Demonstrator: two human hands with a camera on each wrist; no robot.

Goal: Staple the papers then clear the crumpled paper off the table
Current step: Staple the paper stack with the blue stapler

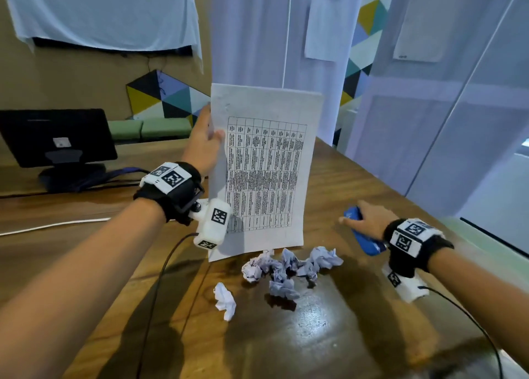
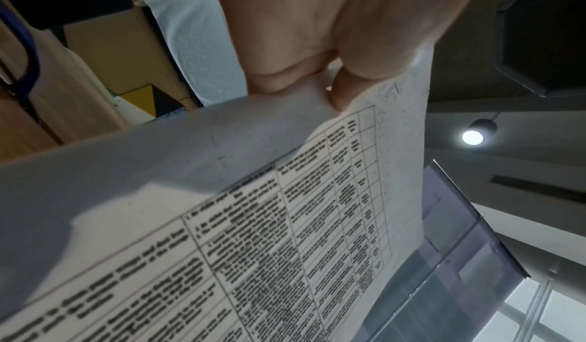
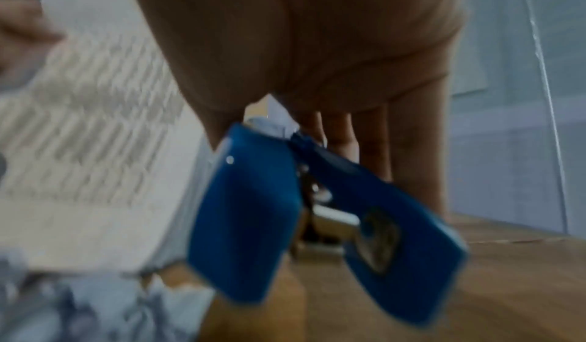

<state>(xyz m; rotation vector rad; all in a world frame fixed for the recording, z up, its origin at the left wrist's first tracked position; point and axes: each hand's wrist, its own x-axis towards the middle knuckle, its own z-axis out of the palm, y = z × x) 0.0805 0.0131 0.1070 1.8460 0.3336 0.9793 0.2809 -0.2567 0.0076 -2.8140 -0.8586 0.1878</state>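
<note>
Fingers of your left hand are pinching the papers upright above the crumpled paper. Your right hand is gripping the blue stapler, right of that crumpled paper, over the desk.

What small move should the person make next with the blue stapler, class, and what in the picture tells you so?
Probably bring the blue stapler up to a top corner of the papers. The right hand grips it low by the table, apart from the sheets, which the left hand holds upright by their edge. The crumpled paper lies uncleared.
</note>
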